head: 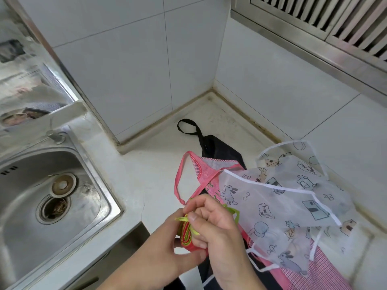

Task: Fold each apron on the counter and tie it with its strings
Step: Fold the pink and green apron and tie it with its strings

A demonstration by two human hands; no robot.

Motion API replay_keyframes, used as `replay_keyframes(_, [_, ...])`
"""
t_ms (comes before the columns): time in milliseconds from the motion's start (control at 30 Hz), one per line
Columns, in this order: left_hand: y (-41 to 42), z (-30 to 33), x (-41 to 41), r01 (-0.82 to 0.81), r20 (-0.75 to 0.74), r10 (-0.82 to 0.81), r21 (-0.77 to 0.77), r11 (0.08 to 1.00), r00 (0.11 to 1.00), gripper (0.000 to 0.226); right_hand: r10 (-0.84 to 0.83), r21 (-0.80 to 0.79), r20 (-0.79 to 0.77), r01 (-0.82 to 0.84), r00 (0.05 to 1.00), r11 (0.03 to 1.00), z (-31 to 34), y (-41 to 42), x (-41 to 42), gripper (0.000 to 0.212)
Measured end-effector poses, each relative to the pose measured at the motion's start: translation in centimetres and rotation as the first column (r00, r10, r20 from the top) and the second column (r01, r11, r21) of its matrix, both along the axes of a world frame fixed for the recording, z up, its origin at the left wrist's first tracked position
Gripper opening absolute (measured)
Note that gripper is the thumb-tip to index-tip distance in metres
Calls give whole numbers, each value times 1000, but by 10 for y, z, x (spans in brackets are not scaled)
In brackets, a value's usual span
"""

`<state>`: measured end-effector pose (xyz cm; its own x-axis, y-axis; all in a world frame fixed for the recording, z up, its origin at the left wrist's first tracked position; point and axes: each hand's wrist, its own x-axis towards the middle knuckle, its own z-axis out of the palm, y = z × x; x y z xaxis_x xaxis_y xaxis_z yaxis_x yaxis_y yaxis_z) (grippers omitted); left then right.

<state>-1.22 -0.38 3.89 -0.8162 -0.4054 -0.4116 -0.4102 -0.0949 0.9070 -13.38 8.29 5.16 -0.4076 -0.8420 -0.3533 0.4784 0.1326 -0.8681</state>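
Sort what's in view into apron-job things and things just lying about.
Job: folded red apron with green strings, gripped by left hand and right hand; pink apron; black apron; clear printed apron.

Lying about: sink; papers; wall vent.

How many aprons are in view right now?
4: a folded red-and-green apron held in both hands, plus a translucent cartoon-print apron over a pink checked apron over a black apron on the counter. More may lie underneath.
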Motion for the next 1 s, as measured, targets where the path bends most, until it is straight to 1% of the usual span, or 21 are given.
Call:
replay_keyframes(100, [1, -7, -3, -105, 31, 111, -149, 983, 993, 42, 34, -66, 114, -26, 993, 997, 8, 6, -7, 14])
replay_keyframes(167, [-3, -8, -4, -142, 54, 160, -249, 958, 986, 30, 47, -72, 65, -43, 997, 996, 17, 15, -14, 26])
replay_keyframes(200, [-6, -7, -3, -157, 62, 186, -315, 936, 981, 28, 30, -29, 6, -29, 1000, 999, 22, 19, -18, 36])
replay_keyframes(233, [-8, -5, -2, -165, 66, 208, -401, 901, 976, 29, 3, 50, -92, 2, 996, 999, 27, 24, -23, 48])
replay_keyframes(267, [-9, -2, -2, -162, 63, 219, -489, 857, 974, 33, -13, 152, -244, 52, 970, 987, 28, 28, -28, 60])
replay_keyframes(300, [-11, 1, -1, -152, 55, 219, -560, 815, 974, 35, 11, 259, -435, 113, 900, 959, 29, 31, -33, 70])
replay_keyframes(333, [-11, 5, 0, -135, 50, 206, -606, 784, 977, 37, 65, 342, -604, 184, 794, 922, 28, 32, -37, 73])
replay_keyframes(367, [-11, 7, -2, -121, 39, 189, -638, 760, 981, 38, 110, 368, -729, 251, 676, 895, 29, 31, -40, 67])
replay_keyframes(400, [-10, 10, -2, -117, 30, 183, -664, 738, 983, 39, 116, 337, -810, 295, 575, 894, 28, 29, -40, 56])
replay_keyframes(433, [-8, 11, -4, -123, 23, 189, -679, 724, 982, 40, 110, 294, -856, 301, 505, 907, 28, 26, -39, 42])
replay_keyframes(467, [-6, 13, -5, -134, 20, 201, -678, 722, 979, 41, 134, 279, -880, 266, 456, 923, 27, 22, -37, 32])
replay_keyframes(533, [-2, 14, -7, -170, 13, 237, -658, 733, 971, 50, 236, 312, -895, 155, 379, 937, 21, 14, -28, 24])
replay_keyframes(567, [-1, 14, -7, -179, 16, 249, -652, 737, 968, 55, 255, 313, -903, 123, 347, 942, 18, 11, -25, 20])
replay_keyframes(600, [-1, 14, -8, -171, 26, 247, -652, 738, 969, 60, 243, 295, -908, 110, 342, 949, 17, 9, -23, 14])
replay_keyframes(633, [-1, 14, -7, -153, 34, 234, -664, 732, 972, 61, 206, 263, -909, 113, 362, 958, 17, 7, -23, 14])
replay_keyframes(667, [-3, 13, -7, -132, 44, 218, -675, 726, 975, 59, 146, 214, -897, 122, 417, 969, 17, 7, -24, 16])
replay_keyframes(700, [-4, 12, -6, -120, 51, 211, -682, 721, 976, 57, 79, 169, -852, 130, 518, 977, 18, 7, -26, 18])
replay_keyframes(767, [-7, 11, -5, -118, 67, 222, -683, 721, 973, 51, 5, 108, -641, 85, 767, 990, 24, 8, -31, 17])
replay_keyframes(833, [-8, 9, -4, -111, 81, 227, -686, 719, 971, 45, -32, 45, -414, 55, 910, 997, 31, 12, -36, 32])
replay_keyframes(900, [-8, 8, -5, -95, 96, 223, -696, 712, 970, 44, -72, -9, -265, 72, 962, 997, 36, 12, -40, 38])
replay_keyframes(1000, [-9, 5, -7, -71, 123, 217, -700, 711, 968, 45, -57, -54, -204, 47, 977, 997, 39, 13, -41, 41])
